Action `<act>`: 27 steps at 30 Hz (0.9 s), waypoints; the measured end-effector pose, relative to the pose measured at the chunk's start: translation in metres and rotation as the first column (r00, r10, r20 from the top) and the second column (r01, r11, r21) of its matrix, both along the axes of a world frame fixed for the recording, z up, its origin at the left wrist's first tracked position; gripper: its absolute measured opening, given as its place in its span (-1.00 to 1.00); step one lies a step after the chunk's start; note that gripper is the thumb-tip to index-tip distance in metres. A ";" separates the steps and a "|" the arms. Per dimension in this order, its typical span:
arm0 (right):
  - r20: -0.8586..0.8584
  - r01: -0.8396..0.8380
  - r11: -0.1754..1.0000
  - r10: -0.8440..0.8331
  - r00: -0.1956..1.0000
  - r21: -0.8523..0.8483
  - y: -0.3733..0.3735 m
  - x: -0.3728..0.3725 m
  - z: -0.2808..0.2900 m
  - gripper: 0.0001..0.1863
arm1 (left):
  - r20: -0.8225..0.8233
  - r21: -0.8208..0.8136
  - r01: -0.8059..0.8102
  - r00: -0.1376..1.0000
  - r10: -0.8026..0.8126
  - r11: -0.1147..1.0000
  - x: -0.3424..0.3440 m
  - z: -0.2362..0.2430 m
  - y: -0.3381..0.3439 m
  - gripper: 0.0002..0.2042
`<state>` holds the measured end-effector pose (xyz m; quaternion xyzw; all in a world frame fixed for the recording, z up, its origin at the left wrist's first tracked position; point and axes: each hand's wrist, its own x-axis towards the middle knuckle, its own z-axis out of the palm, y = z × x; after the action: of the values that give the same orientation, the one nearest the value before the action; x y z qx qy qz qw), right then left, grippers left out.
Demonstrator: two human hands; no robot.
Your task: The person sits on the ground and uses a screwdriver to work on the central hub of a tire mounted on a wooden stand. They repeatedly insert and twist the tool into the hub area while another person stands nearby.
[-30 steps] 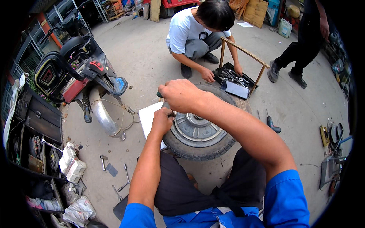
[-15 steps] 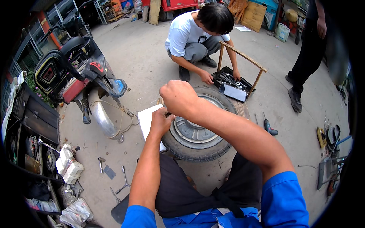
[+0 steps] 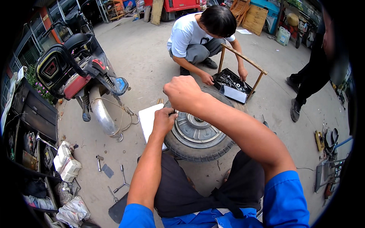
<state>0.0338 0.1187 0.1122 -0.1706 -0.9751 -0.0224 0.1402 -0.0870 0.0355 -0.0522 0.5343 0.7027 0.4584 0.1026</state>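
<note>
A scooter wheel with a dark tire and a dull metal hub lies flat in front of my knees. Over its left side, my left hand is closed, thumb and fingers pinched near something dark and small that I cannot make out. Just above it my right hand forms a fist, knuckles up, its forearm crossing over the wheel. Whatever the right fingers grip is hidden beneath the fist. A white board or sheet sticks out from the wheel's left edge, beside my left wrist.
Opposite me a person squats, hands in a black toolbox with a wooden handle. Another person stands at right. A scooter without its rear wheel stands left; a socket and Y-shaped wrench lie near my left leg.
My right fist has shifted slightly, still above my left hand. The squatting person's hand has moved within the toolbox, and the standing person has stepped. The view has shifted a little.
</note>
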 end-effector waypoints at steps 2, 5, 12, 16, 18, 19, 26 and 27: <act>0.044 0.016 1.000 -0.015 0.999 -0.016 -0.004 -0.002 0.005 -0.91 | -0.011 0.020 0.003 1.000 -0.003 1.000 0.000 0.002 -0.002 -0.83; -0.117 0.034 0.999 -0.038 0.992 -0.037 -0.006 -0.004 0.000 -0.92 | 0.006 0.021 0.012 1.000 -0.012 1.000 -0.001 0.001 -0.001 -0.86; -0.034 0.032 0.802 -0.065 0.997 -0.597 0.017 -0.013 -0.003 -0.66 | -0.050 -0.022 -0.011 0.999 0.010 1.000 0.001 0.005 -0.003 -0.88; -0.024 -0.026 0.225 0.010 1.000 -0.974 0.021 0.006 0.014 -0.47 | -0.119 -0.057 -0.019 0.993 0.012 0.998 -0.003 0.001 -0.005 -0.87; -0.037 -0.037 0.161 0.001 0.999 -0.986 0.022 0.009 0.012 -0.46 | -0.110 -0.064 -0.006 0.994 -0.001 0.998 -0.003 0.003 -0.004 -0.88; -0.053 -0.049 0.185 -0.013 0.999 -0.981 0.023 0.011 0.011 -0.44 | -0.094 -0.056 0.009 0.995 -0.015 0.998 -0.002 0.004 -0.004 -0.89; -0.114 0.052 0.924 -0.103 0.988 -0.380 0.016 0.002 0.008 -0.31 | -0.066 -0.078 0.023 0.997 -0.028 0.997 -0.003 0.007 -0.003 -0.87; -0.018 0.112 0.938 -0.125 0.992 -0.327 0.013 0.001 0.011 -0.34 | -0.071 -0.081 0.024 0.997 -0.030 0.996 -0.004 0.008 -0.003 -0.88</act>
<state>0.0343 0.1318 0.1232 -0.2502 -0.9504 0.1334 0.1275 -0.0906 0.0324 -0.0446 0.5554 0.7166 0.4088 0.1045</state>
